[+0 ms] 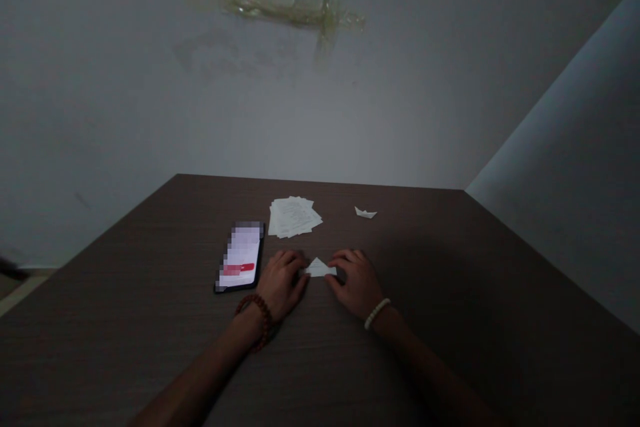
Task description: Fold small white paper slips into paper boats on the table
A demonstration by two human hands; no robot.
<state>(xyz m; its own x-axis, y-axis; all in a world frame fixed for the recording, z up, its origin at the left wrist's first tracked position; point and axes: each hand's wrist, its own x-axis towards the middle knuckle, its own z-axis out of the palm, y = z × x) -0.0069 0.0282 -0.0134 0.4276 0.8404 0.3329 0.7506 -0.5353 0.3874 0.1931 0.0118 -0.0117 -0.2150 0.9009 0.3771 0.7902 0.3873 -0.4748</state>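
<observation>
A small folded piece of white paper (317,268), peaked like a triangle with a straight strip along its bottom, is between my hands just above the table. My left hand (283,282) pinches its left end between thumb and fingers. At the opposite end, my right hand (357,281) has thumb and fingers closed on the paper's right corner. Beyond my hands, a small folded paper boat (365,213) sits on the table to the right. A loose stack of printed paper sheets (294,217) lies farther left.
A phone (241,257) with a lit screen lies left of my left hand. The brown wooden table (150,260) reaches back to a grey wall (280,127), which has tape (290,12) stuck on it. Another wall surface rises along the right edge.
</observation>
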